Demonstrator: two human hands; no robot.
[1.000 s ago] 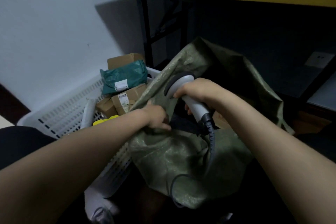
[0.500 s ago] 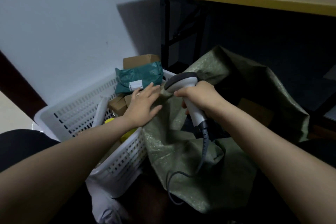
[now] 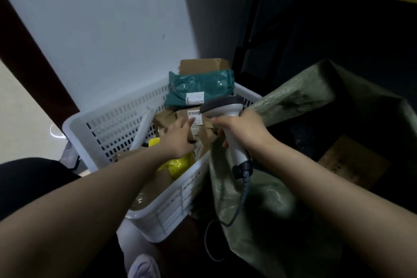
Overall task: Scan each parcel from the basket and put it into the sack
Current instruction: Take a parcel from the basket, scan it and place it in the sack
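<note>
1. Cardboard lay under the left hand (image 3: pixel 178 140), which half a second before had been at the rim of the olive woven sack (image 3: pixel 293 97). It had since reached into the white perforated plastic basket (image 3: pixel 108 128), fingers spread on a brown cardboard parcel (image 3: pixel 168 119).
2. That parcel sat mid-basket, white label up, below a glossy teal plastic mailer (image 3: pixel 200 84).
3. The right hand (image 3: pixel 244 131) stayed wrapped round the grey handheld scanner (image 3: pixel 225 106), whose head was just above the label.
</note>
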